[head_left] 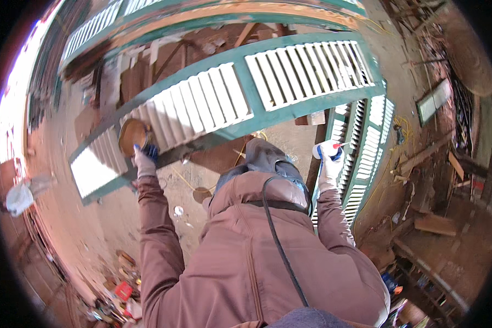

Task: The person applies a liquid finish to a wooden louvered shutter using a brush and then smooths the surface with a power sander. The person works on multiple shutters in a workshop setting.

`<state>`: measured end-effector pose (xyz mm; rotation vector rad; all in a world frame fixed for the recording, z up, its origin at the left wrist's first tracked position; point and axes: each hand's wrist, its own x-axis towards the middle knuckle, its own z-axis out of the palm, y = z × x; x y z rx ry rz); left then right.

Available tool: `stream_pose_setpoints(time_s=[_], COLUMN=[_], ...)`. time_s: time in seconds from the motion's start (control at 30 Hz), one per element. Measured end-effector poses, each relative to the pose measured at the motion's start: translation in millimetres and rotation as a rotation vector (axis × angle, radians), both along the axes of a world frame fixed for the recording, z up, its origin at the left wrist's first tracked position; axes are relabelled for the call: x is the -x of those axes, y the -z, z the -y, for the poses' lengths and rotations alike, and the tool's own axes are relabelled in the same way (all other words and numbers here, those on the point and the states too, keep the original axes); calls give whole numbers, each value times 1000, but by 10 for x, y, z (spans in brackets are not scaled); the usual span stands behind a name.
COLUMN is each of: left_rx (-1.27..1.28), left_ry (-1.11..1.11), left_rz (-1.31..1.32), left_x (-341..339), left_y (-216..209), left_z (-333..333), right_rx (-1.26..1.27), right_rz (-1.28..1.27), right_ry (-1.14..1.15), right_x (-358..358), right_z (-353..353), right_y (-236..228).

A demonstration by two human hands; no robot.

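I'm looking down past a brown jacket (246, 235) and watching both gloved hands working well apart: L hand (144, 160) is clamping the near rim of a round tan tub (132, 136), fingers closed on it; R hand (330, 164) is wrapping round a small white-and-red item (318, 151), its red tip pointing R, exact kind unclear to me. The tub is sitting just beyond L fingers, over the louvres of the long green shutter (205, 128) nr its L end; can't tell if it's resting there or being held above. The shutter's long axis is running crosswise in front of the body, low L to upper R, so L hand is being the nearer one, right at the near edge, while R hand is hanging clear of that edge, by a 2nd shutter (361, 164) slanting away on the R side. Surface-wise, white slats are catching hard sun w/ a shadow falling across the L part, & the green frame is looking worn. Below, dusty floor (164, 235) is showing btwn the two; further out, yellow cord (403, 128) is lying R, loose timber (434, 224) is cluttering that side, & another green-framed panel (229, 22) is spanning the far side
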<state>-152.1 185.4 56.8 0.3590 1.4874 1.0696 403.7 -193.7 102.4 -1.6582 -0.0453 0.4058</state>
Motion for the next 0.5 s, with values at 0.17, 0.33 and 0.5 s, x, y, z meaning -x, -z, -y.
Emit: stream_pose_setpoints(time_s=[0.17,0.33,0.5], left_rx=[42,140,-48], left_ry=[0,83,535], left_rz=[-78,-16,-313], left_x=[113,81,265], left_y=[273,313,349], left_z=[-114,-85,-272], right_rx=[-27,7,98], right_rz=[-25,-23,-13], right_ry=[57,15,-42], right_x=[-248,-401,-507], right_z=[-107,-265,-630], right_y=[47,166,145])
